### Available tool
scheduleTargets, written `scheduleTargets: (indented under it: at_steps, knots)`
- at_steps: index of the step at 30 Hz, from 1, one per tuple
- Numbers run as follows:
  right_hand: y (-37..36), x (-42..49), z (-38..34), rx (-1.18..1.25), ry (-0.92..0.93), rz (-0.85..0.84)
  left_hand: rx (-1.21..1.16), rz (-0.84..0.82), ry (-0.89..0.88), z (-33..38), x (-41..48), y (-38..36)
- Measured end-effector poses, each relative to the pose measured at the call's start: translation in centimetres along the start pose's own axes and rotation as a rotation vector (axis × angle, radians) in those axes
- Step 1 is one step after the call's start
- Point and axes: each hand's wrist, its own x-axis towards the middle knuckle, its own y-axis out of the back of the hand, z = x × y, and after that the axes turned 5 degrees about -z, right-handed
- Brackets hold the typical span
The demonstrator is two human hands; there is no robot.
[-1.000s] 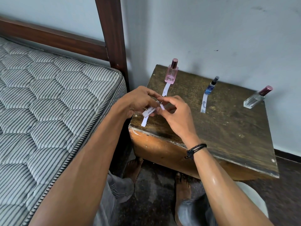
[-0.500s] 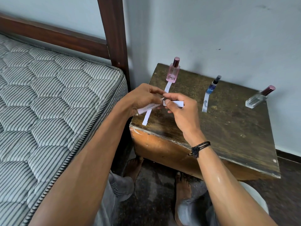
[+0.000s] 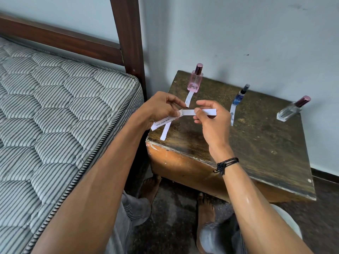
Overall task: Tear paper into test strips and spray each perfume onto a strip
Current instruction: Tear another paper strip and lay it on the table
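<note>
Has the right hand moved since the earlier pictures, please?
Yes. The right hand has drawn rightward, away from the pink bottle toward the blue bottle, pulling the strip out.

Three perfume bottles (image 3: 195, 78), three paper strips (image 3: 189, 99), two hands (image 3: 161, 109).

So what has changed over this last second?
The right hand has pulled a new strip rightward, nearly torn free of the printed paper in the left hand. The three bottles and the two laid strips have not moved.
</note>
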Motion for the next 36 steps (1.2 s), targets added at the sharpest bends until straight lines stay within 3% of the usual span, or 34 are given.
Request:
scheduleTargets:
  at_steps: [27, 29, 32, 36]
  knots:
    - [0.0, -0.2, -0.1, -0.021, 0.055, 0.182, -0.005, 0.038, 0.066, 0.5, 0.2, -0.6]
    - [1.4, 0.6, -0.2, 0.038, 0.028, 0.323, 0.092, 0.148, 0.078, 0.0, 0.0, 0.3]
    - [4.5, 2.4, -0.4, 0.264, -0.084, 0.521, -0.032, 0.299, 0.037, -0.6, -0.5, 2.2]
    - [4.0, 2.2, -0.2, 0.328, -0.18, 0.434, -0.195, 0.215, 0.062, 0.0, -0.1, 1.8]
